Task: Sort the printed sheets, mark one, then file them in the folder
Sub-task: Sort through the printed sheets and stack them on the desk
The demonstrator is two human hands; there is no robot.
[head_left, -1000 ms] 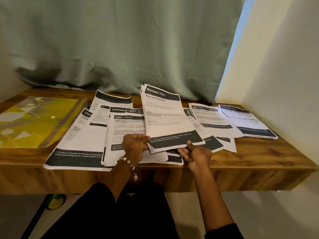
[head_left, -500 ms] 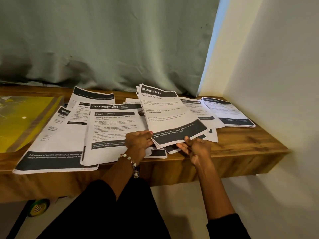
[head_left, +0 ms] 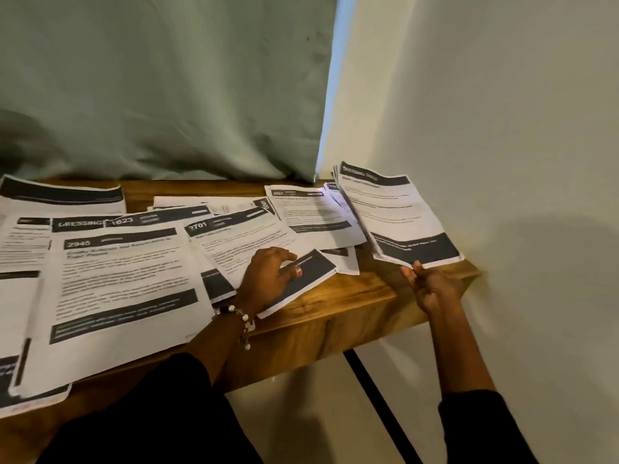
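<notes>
Wooden shelf (head_left: 338, 316) covered in papers.
Right hand (head_left: 432, 284) pinches a stack (head_left: 398, 216) at the shelf's end; left hand (head_left: 268, 279) rests flat on sheet 2701 (head_left: 234, 242).

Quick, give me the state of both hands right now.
Left hand: open, fingers resting on the sheet numbered 2701.
Right hand: holding the stack of sheets by its near edge.

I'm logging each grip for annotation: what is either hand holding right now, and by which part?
The right hand holds the sheet stack by its near bottom edge. The left hand rests on sheet 2701, gripping nothing.
</notes>
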